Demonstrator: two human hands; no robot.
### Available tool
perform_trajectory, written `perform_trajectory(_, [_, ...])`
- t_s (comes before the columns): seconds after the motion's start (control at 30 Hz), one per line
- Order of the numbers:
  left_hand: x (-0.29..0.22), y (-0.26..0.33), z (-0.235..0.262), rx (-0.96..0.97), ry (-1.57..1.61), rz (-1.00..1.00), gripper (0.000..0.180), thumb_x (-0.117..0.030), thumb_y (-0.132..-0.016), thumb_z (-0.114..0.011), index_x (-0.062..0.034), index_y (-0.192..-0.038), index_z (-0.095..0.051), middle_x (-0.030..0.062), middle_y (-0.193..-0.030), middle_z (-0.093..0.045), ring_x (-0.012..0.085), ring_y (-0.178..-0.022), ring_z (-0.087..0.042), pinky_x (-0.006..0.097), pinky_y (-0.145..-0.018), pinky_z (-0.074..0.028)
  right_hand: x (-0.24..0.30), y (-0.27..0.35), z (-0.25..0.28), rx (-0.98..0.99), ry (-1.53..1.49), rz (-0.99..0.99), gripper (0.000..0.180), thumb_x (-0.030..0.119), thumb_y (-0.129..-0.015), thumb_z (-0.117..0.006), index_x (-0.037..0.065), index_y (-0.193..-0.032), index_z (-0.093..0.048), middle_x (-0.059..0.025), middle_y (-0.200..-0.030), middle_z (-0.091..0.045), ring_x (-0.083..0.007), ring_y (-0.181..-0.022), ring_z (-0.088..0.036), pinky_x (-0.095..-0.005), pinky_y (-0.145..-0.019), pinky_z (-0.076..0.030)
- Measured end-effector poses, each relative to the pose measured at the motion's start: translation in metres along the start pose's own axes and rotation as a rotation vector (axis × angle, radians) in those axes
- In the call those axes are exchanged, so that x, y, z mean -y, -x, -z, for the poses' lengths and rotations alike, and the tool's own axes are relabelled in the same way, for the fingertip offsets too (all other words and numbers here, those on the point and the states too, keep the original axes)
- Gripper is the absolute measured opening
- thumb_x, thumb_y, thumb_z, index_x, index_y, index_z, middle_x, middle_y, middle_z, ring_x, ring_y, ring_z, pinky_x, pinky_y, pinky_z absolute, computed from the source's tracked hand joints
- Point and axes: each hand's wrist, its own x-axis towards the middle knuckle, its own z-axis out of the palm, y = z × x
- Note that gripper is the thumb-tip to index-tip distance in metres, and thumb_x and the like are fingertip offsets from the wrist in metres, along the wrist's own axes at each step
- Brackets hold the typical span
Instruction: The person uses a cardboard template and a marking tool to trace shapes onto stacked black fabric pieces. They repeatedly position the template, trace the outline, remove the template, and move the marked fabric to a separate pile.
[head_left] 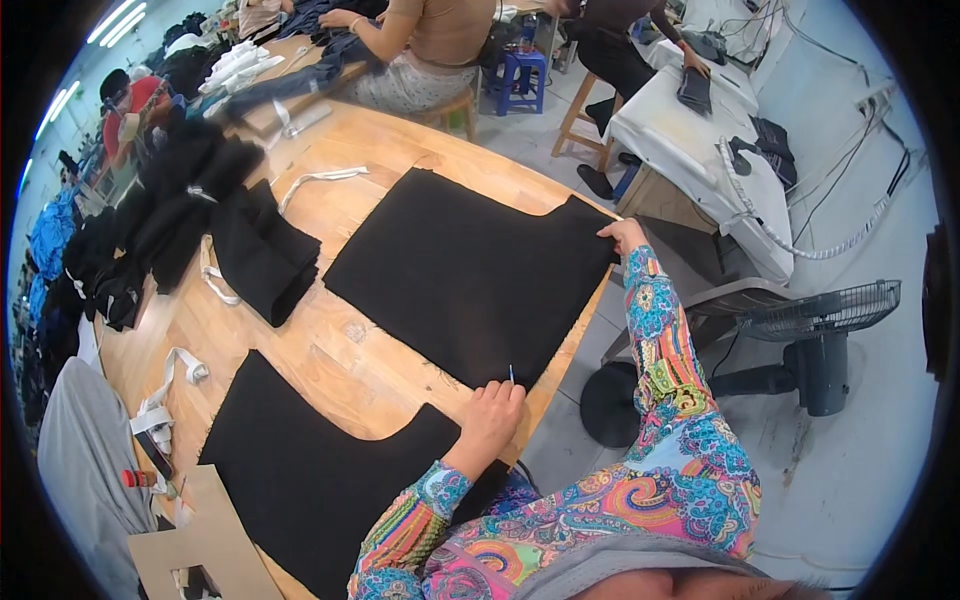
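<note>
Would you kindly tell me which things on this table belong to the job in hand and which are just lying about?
In hand:
- black fabric panel, its corners held by the left hand and right hand
- small blue tool in the left hand

Lying about:
- second black panel
- folded black stack
- white strips
- cardboard template

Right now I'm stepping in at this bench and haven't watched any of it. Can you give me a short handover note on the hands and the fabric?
Left hand: fist closed on the near edge of the flat black cut fabric panel, a thin blue-tipped tool poking up from it.
Right hand: pinching that panel's far right corner.
Panel lies spread on the wooden table. A second black panel lies flat nearer the body, untouched.
Folded black pieces are stacked to the left.
Nothing shows what has been marked or cut.
</note>
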Motion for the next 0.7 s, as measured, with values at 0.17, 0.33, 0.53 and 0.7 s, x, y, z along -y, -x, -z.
perform_trajectory(0.17, [-0.012,-0.005,-0.008,-0.070,0.057,-0.071,0.007,-0.011,-0.076,-0.057,-0.0105,-0.079,-0.051,0.0031,-0.080,-0.056,0.0188,-0.079,-0.055,0.032,-0.067,-0.043,-0.028,-0.068,0.037,0.139,-0.264,0.159,0.028,0.002,-0.070,-0.071,-0.006,-0.095,-0.064,-0.0158,-0.084,-0.064,-0.0285,-0.077,-0.062,-0.0414,-0.068,-0.051])
perform_trajectory(0.33, [-0.005,0.010,-0.002,-0.043,0.010,0.000,0.007,-0.011,-0.076,-0.057,-0.0093,-0.081,-0.052,0.0050,-0.085,-0.057,0.0194,-0.081,-0.055,0.032,-0.070,-0.044,0.031,0.028,0.001,0.171,-0.856,0.105,0.031,-0.014,-0.069,-0.062,-0.010,-0.100,-0.059,-0.0176,-0.090,-0.064,-0.0335,-0.091,-0.062,-0.0391,-0.082,-0.050])
perform_trajectory(0.53, [-0.007,0.000,-0.001,-0.057,0.043,-0.073,0.007,-0.011,-0.076,-0.056,-0.0091,-0.082,-0.052,0.0058,-0.086,-0.057,0.0198,-0.084,-0.054,0.033,-0.071,-0.044,-0.025,-0.025,0.038,0.292,-0.622,-0.112,0.033,-0.004,-0.071,-0.068,-0.010,-0.102,-0.058,-0.0216,-0.104,-0.063,-0.0332,-0.094,-0.062,-0.0407,-0.086,-0.048])
perform_trajectory(0.7, [0.000,0.007,-0.001,-0.053,0.011,-0.038,0.008,-0.011,-0.076,-0.056,-0.0091,-0.082,-0.052,0.0057,-0.087,-0.057,0.0198,-0.083,-0.054,0.033,-0.071,-0.043,0.000,0.018,0.017,0.166,-0.117,0.059,0.041,0.007,-0.069,-0.073,-0.012,-0.103,-0.059,-0.0211,-0.106,-0.063,-0.0325,-0.088,-0.063,-0.0424,-0.077,-0.050])
